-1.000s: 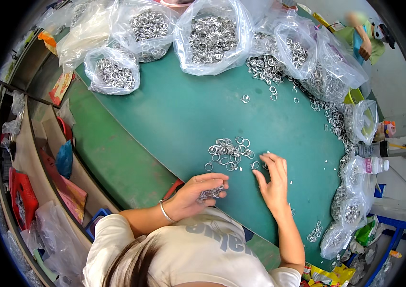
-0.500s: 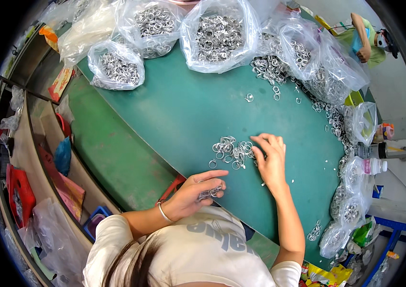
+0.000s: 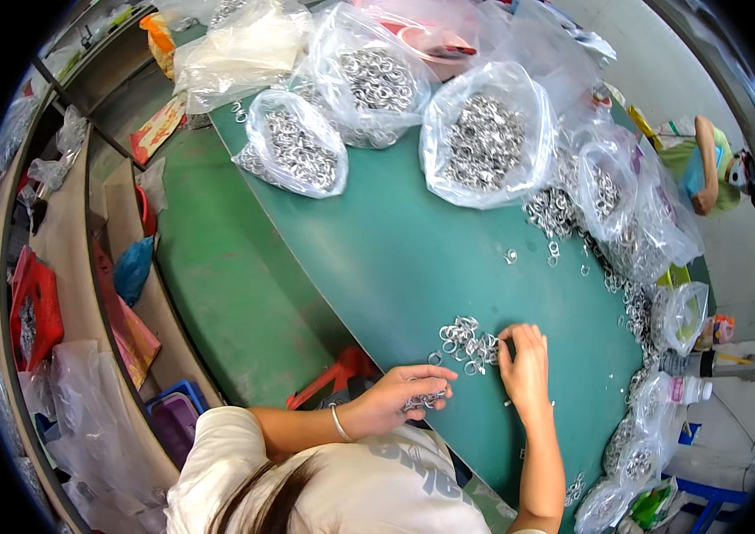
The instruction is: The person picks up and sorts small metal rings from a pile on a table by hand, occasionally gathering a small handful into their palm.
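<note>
A small pile of silver metal rings [image 3: 468, 343] lies on the green tabletop [image 3: 377, 258]. At its right edge is my right hand [image 3: 527, 367], thumb and forefinger drawn together against the outermost rings. Whatever is between those fingertips is too small to make out. My left hand [image 3: 395, 397] is closed around a handful of similar rings [image 3: 425, 399], held near the table's front edge to the left of the pile. One loose ring [image 3: 435, 359] rests between the pile and the left hand.
Open plastic bags full of rings, such as a large one [image 3: 486, 138], line the table's far side. More bags and heaped rings [image 3: 640, 311] follow the right edge. Shelves with a red bin [image 3: 35, 307] stand at left. Another person [image 3: 706, 169] is at far right.
The view has shifted, so the table and hands appear lower and further right. My right hand's fingers have drawn closer together at the pile. My left hand still holds its rings.
</note>
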Motion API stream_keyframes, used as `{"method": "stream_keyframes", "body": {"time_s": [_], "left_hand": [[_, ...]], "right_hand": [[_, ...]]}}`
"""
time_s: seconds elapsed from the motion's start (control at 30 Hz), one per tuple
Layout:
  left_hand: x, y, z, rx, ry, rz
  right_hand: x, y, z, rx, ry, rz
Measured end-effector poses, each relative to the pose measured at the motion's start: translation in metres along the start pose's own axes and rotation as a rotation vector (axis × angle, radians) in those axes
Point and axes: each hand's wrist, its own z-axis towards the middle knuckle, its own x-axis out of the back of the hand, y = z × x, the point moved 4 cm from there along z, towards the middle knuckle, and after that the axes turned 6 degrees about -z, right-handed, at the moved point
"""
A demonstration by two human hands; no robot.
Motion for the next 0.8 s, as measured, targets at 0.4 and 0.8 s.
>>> {"method": "stream_keyframes", "body": {"time_s": [0.4, 0.8], "left_hand": [[-0.001, 0.012, 0.005, -0.013, -0.082, 0.067], [0.003, 0.033, 0.015, -0.105, -0.259, -0.283]], "right_hand": [[0.055, -0.107, 0.186, 0.209, 0.365, 0.413], [0.033, -0.047, 0.080, -0.072, -0.139, 0.735]]}}
